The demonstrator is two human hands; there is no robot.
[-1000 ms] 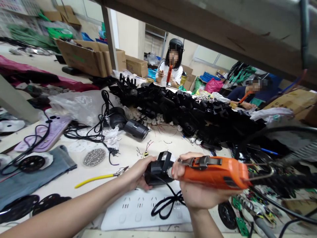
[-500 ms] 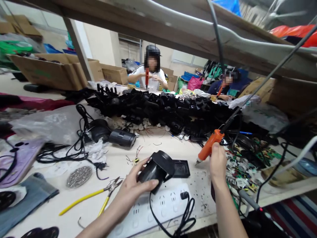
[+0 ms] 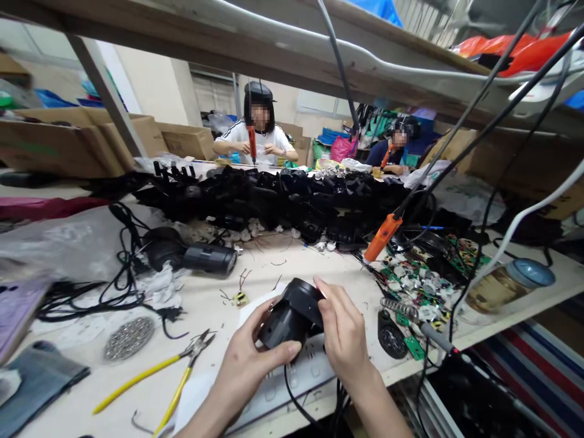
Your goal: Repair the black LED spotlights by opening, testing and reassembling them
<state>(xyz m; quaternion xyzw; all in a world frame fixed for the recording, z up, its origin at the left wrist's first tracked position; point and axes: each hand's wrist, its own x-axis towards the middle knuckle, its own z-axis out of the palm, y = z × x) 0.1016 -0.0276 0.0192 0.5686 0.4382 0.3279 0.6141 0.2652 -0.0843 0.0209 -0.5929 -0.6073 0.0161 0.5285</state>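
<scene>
My left hand (image 3: pixel 249 359) is closed round a black cylindrical plastic housing (image 3: pixel 285 322), thumb along its near side. A black cable runs down below the housing. My right hand (image 3: pixel 344 334) grips the right side of the same housing, fingers near its rounded top edge. What lies under those fingers is hidden. Beneath both hands is a white power strip (image 3: pixel 314 368), partly covered. Beyond my right hand, an orange electric screwdriver (image 3: pixel 383 238) hangs tilted from its cord, with no hand on it.
Yellow-handled cutters (image 3: pixel 176 371) and a dish of screws (image 3: pixel 129 338) are on the left. Black parts (image 3: pixel 274 198) pile up across the back. Circuit boards (image 3: pixel 420 286) and a lidded jar (image 3: pixel 508 286) stand right. Two people work opposite, one in a white shirt (image 3: pixel 267 143).
My right hand has let go of the electric screwdriver and come left onto the housing. The view has shifted to the right. My left hand still holds the housing.
</scene>
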